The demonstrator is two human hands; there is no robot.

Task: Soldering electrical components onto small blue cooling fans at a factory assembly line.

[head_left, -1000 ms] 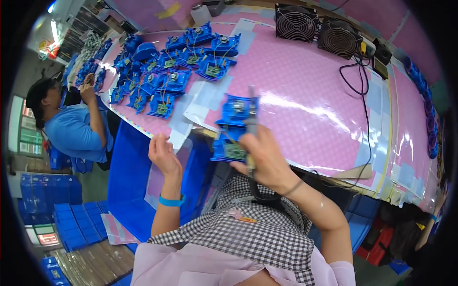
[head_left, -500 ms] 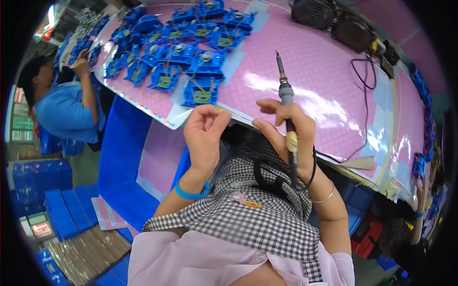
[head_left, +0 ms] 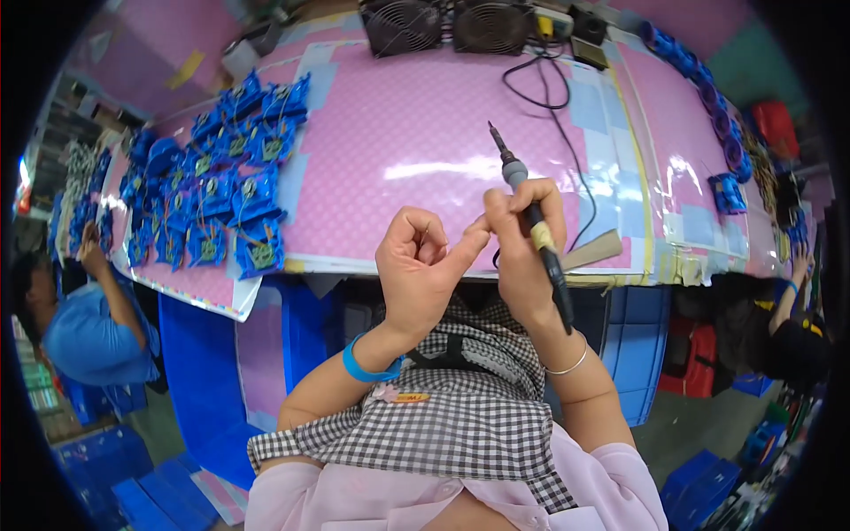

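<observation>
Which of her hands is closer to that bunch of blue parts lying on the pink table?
Left. The left hand is curled just right of the blue parts; the right hand is farther right, gripping the soldering iron.

A glossy pink plastic mat (head_left: 416, 133) covers the bench; the soldering iron (head_left: 529, 217) has a metal tip and matt black grip.

- Our right hand (head_left: 522, 257) grips the soldering iron (head_left: 531, 226), tip pointing to eleven o'clock, with our left hand (head_left: 421, 265) touching it at nine o'clock.
- On the table (head_left: 398, 150), the batch of small assemblies (head_left: 221, 177) lies at ten o'clock.
- Two fans (head_left: 447, 25) stand at twelve o'clock on the far edge.
- A cable (head_left: 553, 115) runs between the fans and our hands.
- A co-worker (head_left: 84, 327) sits at eight o'clock.
</observation>
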